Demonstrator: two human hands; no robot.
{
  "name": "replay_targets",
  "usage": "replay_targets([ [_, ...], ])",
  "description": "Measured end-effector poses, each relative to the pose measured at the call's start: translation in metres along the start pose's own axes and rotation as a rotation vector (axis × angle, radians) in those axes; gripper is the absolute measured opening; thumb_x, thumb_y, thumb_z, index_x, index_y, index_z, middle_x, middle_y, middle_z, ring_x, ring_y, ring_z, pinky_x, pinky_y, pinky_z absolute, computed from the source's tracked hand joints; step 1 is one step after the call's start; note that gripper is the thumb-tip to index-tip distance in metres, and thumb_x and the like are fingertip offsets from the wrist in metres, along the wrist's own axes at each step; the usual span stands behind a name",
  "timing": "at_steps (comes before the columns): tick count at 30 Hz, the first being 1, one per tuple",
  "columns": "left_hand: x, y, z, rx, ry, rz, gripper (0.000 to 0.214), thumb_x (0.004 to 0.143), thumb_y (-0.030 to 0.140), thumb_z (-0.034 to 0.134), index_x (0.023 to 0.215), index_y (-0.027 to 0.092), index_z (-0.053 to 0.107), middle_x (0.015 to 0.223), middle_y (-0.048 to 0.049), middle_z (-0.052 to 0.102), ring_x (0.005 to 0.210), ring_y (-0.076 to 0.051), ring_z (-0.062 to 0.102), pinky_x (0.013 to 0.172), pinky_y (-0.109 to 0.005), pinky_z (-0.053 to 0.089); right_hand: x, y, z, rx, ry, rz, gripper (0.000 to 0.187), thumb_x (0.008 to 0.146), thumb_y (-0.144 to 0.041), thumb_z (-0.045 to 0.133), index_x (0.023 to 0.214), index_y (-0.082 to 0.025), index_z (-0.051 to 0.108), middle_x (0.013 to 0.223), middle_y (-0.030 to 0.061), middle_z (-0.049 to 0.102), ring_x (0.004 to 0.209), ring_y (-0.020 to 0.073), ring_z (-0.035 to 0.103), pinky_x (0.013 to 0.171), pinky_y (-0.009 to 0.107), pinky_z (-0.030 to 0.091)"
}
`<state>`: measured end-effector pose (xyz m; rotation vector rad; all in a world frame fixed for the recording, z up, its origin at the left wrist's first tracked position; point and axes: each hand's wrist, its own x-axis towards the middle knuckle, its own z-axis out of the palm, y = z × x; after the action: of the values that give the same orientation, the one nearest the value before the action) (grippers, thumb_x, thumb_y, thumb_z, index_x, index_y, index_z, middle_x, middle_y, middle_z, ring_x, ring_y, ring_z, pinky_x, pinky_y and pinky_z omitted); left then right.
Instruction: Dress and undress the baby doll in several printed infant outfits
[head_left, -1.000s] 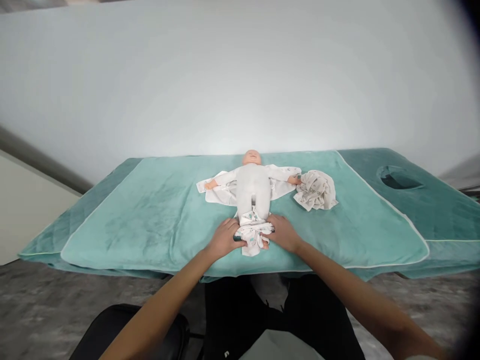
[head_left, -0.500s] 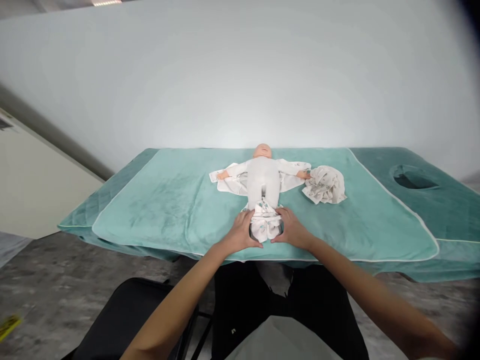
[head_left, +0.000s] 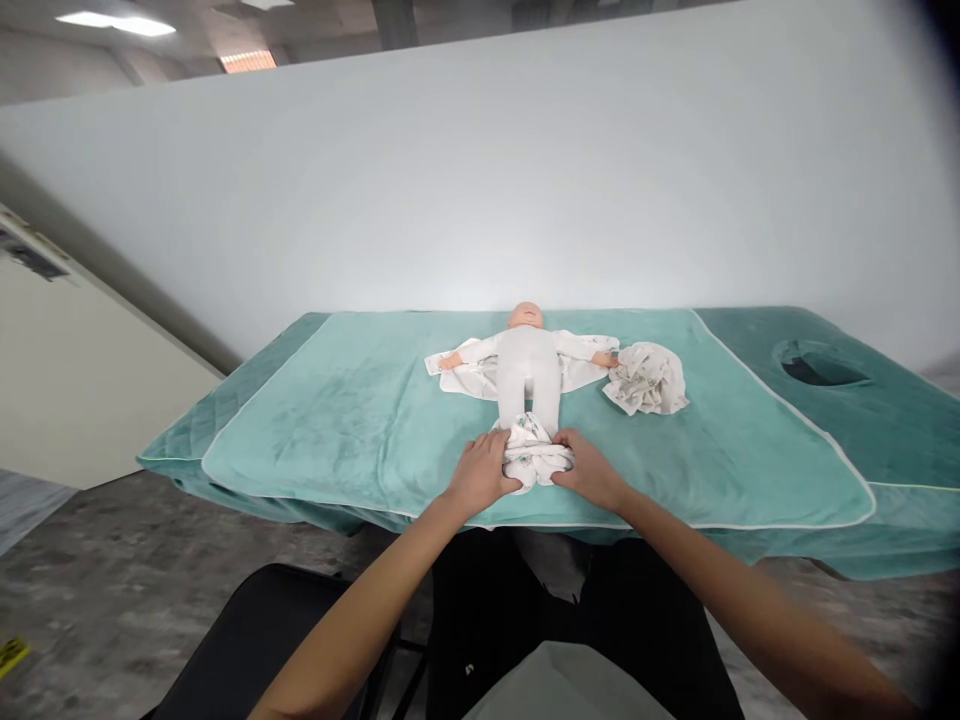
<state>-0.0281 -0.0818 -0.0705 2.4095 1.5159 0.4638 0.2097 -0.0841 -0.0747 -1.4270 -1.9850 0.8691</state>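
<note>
A baby doll (head_left: 528, 362) with a white cloth body lies on its back, arms spread, on an opened white printed baby top (head_left: 480, 381). Around the lower ends of its legs are bunched white printed baby pants (head_left: 537, 462). My left hand (head_left: 484, 468) grips the left side of the pants, thumb and fingers closed on the fabric. On the opposite side my right hand (head_left: 591, 470) pinches the same pants. The doll's feet are hidden in the cloth.
A crumpled printed cloth (head_left: 648, 379) lies right of the doll. The teal blanket (head_left: 330, 400) covers a massage bed with a face hole (head_left: 823, 368) at right. A white wall (head_left: 480, 200) stands behind; a black chair (head_left: 247, 640) is at lower left.
My view has tilted up slightly, showing more ceiling. Both hands stay on the pants, which are now gathered more tightly and sit lower on the legs, so more of the doll's legs shows.
</note>
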Motion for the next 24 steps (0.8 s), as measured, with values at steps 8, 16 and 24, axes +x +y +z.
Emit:
replay_targets([
  [8, -0.015, 0.03, -0.038, -0.192, -0.165, 0.029, 0.037, 0.081, 0.023, 0.061, 0.117, 0.022, 0.057, 0.115, -0.0074, 0.069, 0.1, -0.028, 0.065, 0.081, -0.036, 0.049, -0.029, -0.017, -0.017, -0.143, -0.171, -0.206, 0.042, 0.075, -0.02, 0.065, 0.115, -0.027, 0.06, 0.112, 0.0068, 0.069, 0.097, 0.0297, 0.065, 0.082, 0.039, 0.049],
  [16, 0.027, 0.01, -0.106, -0.288, -0.834, 0.244, 0.026, 0.066, 0.037, 0.076, 0.085, 0.023, 0.065, 0.079, 0.0032, 0.065, 0.068, -0.018, 0.059, 0.055, -0.025, 0.038, 0.001, -0.066, -0.088, -0.134, -0.572, -0.283, 0.046, 0.066, -0.036, 0.08, 0.111, -0.032, 0.069, 0.103, -0.0002, 0.072, 0.094, 0.0279, 0.065, 0.075, 0.032, 0.046],
  [24, 0.088, 0.006, -0.19, -0.512, -0.702, 0.18, 0.041, 0.071, 0.056, 0.073, 0.09, 0.02, 0.071, 0.093, -0.0045, 0.071, 0.084, -0.022, 0.063, 0.068, -0.028, 0.047, 0.077, -0.106, -0.143, -0.086, -0.202, -0.285, 0.034, 0.078, -0.057, 0.071, 0.085, -0.024, 0.067, 0.083, 0.0013, 0.067, 0.074, 0.0192, 0.059, 0.062, 0.029, 0.043],
])
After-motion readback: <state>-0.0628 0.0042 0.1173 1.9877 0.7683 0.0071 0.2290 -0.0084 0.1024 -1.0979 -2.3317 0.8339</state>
